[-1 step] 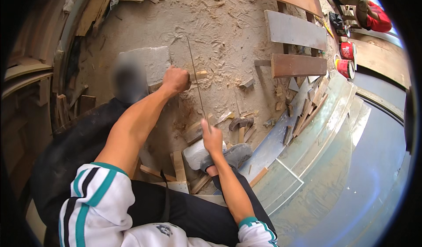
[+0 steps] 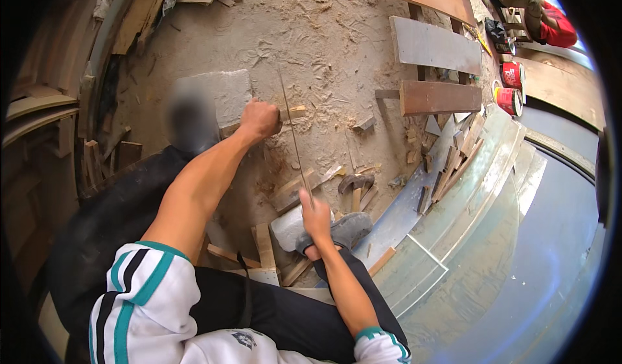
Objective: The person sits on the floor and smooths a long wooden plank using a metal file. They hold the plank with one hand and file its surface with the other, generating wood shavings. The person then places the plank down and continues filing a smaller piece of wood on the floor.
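Observation:
My left hand (image 2: 262, 119) is closed on a narrow wood strip (image 2: 296, 112), pressing it at the edge of a pale block (image 2: 232, 95) on the dusty ground. The strip's end sticks out to the right of my fist. Closed around the near end of a thin saw (image 2: 293, 130) is my right hand (image 2: 315, 215); its handle is hidden in the fist. The blade, seen almost edge-on, runs away from me and crosses the strip just right of my left hand. My right hand is slightly blurred, above my shod foot (image 2: 353, 230).
A hammer (image 2: 355, 184) lies among wood scraps near my foot, beside a whitish block (image 2: 291, 228). Slatted boards (image 2: 437, 43) stand at the far right, with red cans (image 2: 508, 98) behind. Glassy sheets (image 2: 479, 234) cover the right. Another person (image 2: 557, 27) sits at the upper right.
My right hand has drawn back toward me, pulling the saw along the strip. My left hand and the strip stay nearly in place.

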Available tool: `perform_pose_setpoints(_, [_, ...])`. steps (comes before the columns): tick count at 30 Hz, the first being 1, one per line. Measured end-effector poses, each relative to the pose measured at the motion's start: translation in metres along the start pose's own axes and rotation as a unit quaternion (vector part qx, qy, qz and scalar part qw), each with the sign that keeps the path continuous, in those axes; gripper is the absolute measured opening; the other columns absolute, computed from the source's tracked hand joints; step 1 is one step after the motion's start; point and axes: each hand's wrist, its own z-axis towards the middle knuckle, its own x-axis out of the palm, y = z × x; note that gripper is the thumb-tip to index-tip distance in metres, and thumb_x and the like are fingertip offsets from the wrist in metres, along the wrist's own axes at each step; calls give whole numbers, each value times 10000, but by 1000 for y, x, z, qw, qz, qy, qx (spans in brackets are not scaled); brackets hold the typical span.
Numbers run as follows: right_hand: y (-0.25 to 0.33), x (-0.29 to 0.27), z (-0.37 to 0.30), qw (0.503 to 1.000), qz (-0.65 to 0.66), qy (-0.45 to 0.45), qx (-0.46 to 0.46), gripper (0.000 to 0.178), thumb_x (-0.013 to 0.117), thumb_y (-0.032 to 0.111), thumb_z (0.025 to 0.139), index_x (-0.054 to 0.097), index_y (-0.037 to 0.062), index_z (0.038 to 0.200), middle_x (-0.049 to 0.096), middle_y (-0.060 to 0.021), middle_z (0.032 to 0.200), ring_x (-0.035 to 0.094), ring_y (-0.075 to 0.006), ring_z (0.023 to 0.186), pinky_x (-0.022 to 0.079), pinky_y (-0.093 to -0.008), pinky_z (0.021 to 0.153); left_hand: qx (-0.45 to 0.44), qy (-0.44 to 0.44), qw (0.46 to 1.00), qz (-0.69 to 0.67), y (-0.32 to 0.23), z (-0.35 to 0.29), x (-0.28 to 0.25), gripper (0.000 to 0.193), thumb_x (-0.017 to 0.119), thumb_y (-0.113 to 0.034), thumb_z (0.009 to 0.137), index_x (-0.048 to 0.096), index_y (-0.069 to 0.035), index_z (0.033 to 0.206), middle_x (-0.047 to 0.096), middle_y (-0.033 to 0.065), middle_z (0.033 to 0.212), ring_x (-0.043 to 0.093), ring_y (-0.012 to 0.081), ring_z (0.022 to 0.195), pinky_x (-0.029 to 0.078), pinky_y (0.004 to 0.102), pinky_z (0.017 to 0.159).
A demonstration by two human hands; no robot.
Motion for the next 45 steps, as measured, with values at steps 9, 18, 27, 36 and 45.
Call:
perform_pose_setpoints(9, [37,2,35,999,-22,-2,26,623,548,525,945,616,-59,738,474,-243,582,458,-269,533,419,-433,588,7,4,1000,3,-6,-1,2,233,621,-265,759,727,-66,702,691,173,714,684,314,689,458,416,890])
perform_pose_setpoints(18, [32,-9,43,998,6,27,49,577,529,491,967,618,-61,824,452,-180,567,439,-173,546,423,-400,575,12,-4,1000,13,-4,4,-3,231,618,-267,754,720,-72,684,685,174,692,681,297,666,455,398,872])
perform_pose_setpoints(27, [17,-16,26,998,-10,32,46,580,572,476,949,597,-56,722,462,-152,537,434,-175,530,396,-388,544,20,-15,999,20,-9,-2,-3,238,630,-281,755,727,-73,696,680,163,674,668,303,637,455,387,843])
perform_pose_setpoints(36, [11,-46,-24,998,0,44,48,501,583,441,949,667,-23,779,535,-146,554,536,-184,515,437,-372,539,10,-19,999,50,-7,0,-1,245,640,-301,760,730,-79,711,684,158,683,670,298,640,464,388,815])
perform_pose_setpoints(45, [29,3,34,994,71,37,69,619,582,498,945,550,-28,620,477,-60,514,470,-135,518,399,-338,521,72,4,996,57,-15,-10,8,260,607,-288,779,714,-84,659,674,164,659,657,295,596,443,396,781])
